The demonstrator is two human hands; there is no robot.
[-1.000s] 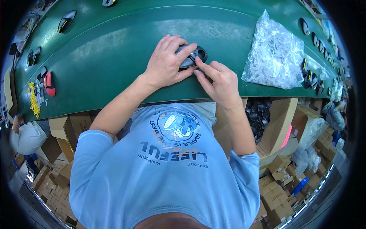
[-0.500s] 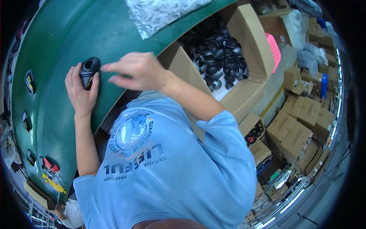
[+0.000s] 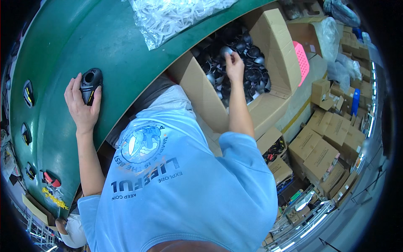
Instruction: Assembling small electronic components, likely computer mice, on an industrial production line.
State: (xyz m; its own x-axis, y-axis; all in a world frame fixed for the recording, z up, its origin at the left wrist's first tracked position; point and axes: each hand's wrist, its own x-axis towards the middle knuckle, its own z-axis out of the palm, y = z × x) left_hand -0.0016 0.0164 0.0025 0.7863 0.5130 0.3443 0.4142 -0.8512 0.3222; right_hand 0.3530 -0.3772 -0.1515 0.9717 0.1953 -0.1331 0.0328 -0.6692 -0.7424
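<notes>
By right hand [image 3: 236, 69], apparently a shell [image 3: 224, 51]

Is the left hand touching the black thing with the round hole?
Touching. The head view shows the left hand curled around the black thing, thumb against its edge.

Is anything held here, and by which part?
Left grip: the black yellow-marked piece, by its two sides. Right grip: at a shiny grey cup-shaped piece in the box; whether held cannot be told.

Black holed casing [image 3: 90, 86], boxed dark shells [image 3: 253, 75]
</notes>
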